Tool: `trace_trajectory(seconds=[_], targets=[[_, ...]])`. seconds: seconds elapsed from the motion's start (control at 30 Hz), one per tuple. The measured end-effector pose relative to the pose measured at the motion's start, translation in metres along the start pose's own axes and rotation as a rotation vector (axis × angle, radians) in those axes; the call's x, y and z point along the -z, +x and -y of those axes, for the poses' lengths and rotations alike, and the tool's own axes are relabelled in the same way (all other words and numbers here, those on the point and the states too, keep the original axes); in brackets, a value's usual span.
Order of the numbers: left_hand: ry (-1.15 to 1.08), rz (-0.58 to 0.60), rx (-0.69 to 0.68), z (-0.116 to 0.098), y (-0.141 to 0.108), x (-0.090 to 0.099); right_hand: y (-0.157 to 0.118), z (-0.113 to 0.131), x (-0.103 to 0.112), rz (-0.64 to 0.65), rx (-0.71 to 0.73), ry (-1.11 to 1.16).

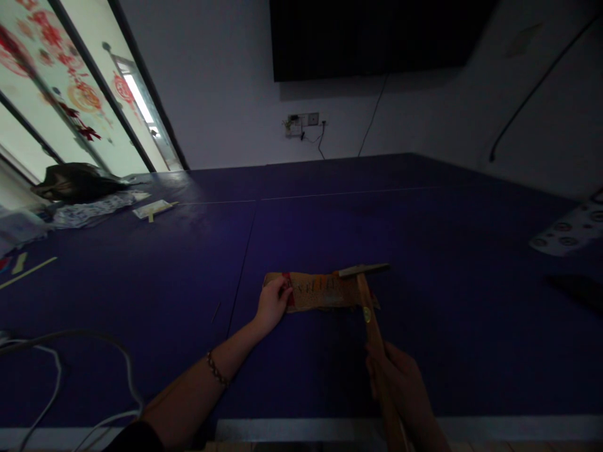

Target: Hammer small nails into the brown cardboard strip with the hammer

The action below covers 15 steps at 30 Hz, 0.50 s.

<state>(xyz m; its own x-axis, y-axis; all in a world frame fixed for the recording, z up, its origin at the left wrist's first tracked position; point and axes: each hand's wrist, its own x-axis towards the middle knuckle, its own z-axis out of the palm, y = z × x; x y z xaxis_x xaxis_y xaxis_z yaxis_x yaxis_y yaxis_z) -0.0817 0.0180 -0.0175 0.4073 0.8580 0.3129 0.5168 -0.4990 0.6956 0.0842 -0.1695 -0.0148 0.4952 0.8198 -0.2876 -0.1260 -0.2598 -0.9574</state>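
A strip of brown cardboard (325, 301) with a red band near its left end lies on the blue table. Several thin nails (316, 284) appear in a row along its middle. My left hand (274, 300) rests on the cardboard's left end with its fingers pinched together; what is between the fingertips is too small to make out. In my right hand (400, 380) is the wooden handle of a hammer (374, 323), gripped low. The hammer's metal head lies over the cardboard's right part; whether it touches is unclear. A loose nail (215, 312) lies left of my left hand.
The blue table (330, 232) reaches to the wall. Cables (127, 364) loop at the lower left. A black bag (78, 182) and plastic packets stand at the far left. A dark flat object (577, 290) and a patterned white item (568, 232) lie at the right.
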Motion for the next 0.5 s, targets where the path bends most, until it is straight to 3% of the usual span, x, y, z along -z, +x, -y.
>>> trace_trajectory(seconds=[0.5], targets=[[-0.005, -0.037, -0.003, 0.0004, 0.0013, -0.0005, 0.0002, 0.0013, -0.0012, -0.008, -0.017, -0.005]])
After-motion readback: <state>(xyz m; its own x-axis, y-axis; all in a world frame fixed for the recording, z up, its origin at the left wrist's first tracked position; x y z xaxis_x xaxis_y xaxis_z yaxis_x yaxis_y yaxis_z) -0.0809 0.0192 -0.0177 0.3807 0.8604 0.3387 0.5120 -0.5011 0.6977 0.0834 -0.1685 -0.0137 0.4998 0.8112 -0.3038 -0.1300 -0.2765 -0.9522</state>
